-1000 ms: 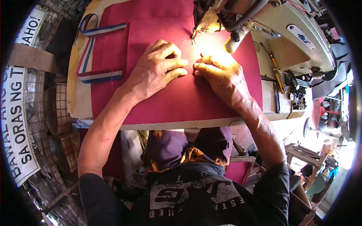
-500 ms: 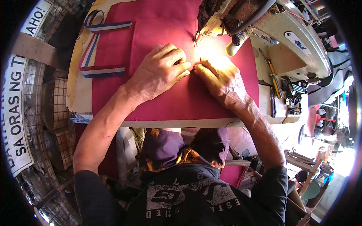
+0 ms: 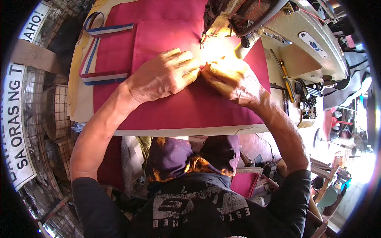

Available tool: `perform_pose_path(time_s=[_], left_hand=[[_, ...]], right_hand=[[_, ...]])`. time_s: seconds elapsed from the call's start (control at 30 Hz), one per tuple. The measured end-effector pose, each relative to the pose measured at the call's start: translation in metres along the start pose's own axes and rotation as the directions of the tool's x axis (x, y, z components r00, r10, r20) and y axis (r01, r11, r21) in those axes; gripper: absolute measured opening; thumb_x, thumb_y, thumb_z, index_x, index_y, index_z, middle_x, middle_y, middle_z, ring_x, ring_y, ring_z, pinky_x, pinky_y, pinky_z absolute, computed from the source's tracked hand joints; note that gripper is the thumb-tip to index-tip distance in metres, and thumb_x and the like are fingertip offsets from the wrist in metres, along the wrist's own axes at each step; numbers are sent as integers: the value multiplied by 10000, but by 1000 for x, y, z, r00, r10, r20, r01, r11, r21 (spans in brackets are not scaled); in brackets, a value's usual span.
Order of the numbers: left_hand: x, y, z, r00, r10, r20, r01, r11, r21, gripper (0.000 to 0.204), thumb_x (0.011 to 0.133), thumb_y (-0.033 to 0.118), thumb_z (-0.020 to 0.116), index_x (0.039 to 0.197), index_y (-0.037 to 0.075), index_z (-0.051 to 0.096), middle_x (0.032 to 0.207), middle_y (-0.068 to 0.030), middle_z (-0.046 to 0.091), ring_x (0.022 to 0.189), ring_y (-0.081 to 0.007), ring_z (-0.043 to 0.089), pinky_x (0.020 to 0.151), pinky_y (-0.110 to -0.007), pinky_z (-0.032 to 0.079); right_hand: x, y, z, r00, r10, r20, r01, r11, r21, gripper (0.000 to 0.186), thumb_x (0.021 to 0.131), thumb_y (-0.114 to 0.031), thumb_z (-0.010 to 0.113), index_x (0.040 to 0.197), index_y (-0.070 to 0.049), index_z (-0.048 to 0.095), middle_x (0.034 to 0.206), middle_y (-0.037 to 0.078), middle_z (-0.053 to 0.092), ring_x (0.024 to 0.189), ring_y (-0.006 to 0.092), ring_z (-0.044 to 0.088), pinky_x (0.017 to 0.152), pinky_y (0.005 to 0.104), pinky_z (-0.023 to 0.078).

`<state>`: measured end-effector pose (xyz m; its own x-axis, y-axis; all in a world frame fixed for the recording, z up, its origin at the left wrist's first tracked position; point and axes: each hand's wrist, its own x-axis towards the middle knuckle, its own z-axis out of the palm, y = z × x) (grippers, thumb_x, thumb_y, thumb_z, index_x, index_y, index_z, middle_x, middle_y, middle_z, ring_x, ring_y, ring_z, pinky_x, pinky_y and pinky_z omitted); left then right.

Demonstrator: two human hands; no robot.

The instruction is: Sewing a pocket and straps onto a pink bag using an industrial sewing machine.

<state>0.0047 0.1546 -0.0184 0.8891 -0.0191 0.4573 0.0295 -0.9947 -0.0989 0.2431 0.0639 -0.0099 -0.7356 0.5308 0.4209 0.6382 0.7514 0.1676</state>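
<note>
A large piece of dark red fabric [image 3: 170, 113] lies flat on the sewing table [image 3: 222, 130] under a sewing machine head [image 3: 222, 20]. My left hand [image 3: 166, 75] rests on it with fingers curled and the thumb drawn in, pinching the cloth. Close beside it, my right hand [image 3: 234, 81] pinches the same fabric, its fingertips nearly meeting my left thumb. Both sit just below the needle area, where glare from the lamp washes out some detail. A striped strap [image 3: 105, 78] in red, white and blue loops off the fabric's left side.
To the right, a yellow-handled screwdriver [image 3: 287, 81] lies beside the machine base. Small dark metal parts [image 3: 307, 103] sit at the table's right end. Wire mesh and a white sign [image 3: 20, 119] stand at the left. Folded red cloth [image 3: 244, 183] is below the table.
My hands have come slightly closer together, my left fingers have drawn in, and both elbows have spread outward. The fabric and strap appear a little farther left and up in view.
</note>
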Motion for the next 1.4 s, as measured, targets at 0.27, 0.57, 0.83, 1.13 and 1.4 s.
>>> perform_pose_path(time_s=[0.27, 0.57, 0.83, 1.13, 1.4], left_hand=[[-7, -5, -3, 993, -100, 67, 111, 973, -201, 331, 862, 166, 614, 1163, 87, 725, 1007, -36, 605, 1010, -217, 594, 953, -369, 490], [2, -1, -2, 989, -143, 48, 151, 941, -302, 373, 811, 14, 679, 1173, 94, 723, 1049, -68, 609, 1034, -276, 600, 936, -412, 487], [-2, 1, 0, 984, -157, 84, 174, 946, -272, 343, 865, 68, 670, 1208, 68, 674, 1276, -114, 637, 1217, -307, 593, 1093, -463, 454], [-3, 2, 0, 983, -167, 74, 182, 938, -296, 385, 870, 48, 671, 1252, 90, 681, 1306, -92, 639, 1236, -307, 598, 1119, -493, 451], [-4, 1, -1, 985, -142, 99, 165, 942, -291, 379, 850, 15, 654, 1225, 46, 699, 1350, -95, 651, 1315, -306, 572, 1157, -513, 410]], right_hand=[[-15, -15, -4, 978, 187, 96, -206, 947, 248, 388, 846, -198, 636, 1199, -37, 648, 1190, 98, 632, 1172, 294, 606, 970, 433, 506], [-37, -21, 2, 816, 577, -9, -488, 698, 524, 231, 922, -147, 713, 1123, -34, 733, 1119, 148, 729, 1111, 334, 665, 994, 439, 508], [-25, -27, -5, 901, 431, 44, -420, 844, 335, 381, 870, -224, 769, 1216, -86, 691, 1222, 101, 673, 1150, 304, 621, 989, 434, 475], [-23, -29, -4, 915, 400, 42, -397, 880, 262, 394, 897, -238, 723, 1251, -80, 656, 1249, 93, 648, 1189, 310, 594, 986, 449, 471], [-21, -28, -7, 915, 396, 70, -401, 883, 243, 406, 924, -274, 693, 1267, -63, 648, 1292, 101, 638, 1248, 305, 565, 1031, 456, 443]])
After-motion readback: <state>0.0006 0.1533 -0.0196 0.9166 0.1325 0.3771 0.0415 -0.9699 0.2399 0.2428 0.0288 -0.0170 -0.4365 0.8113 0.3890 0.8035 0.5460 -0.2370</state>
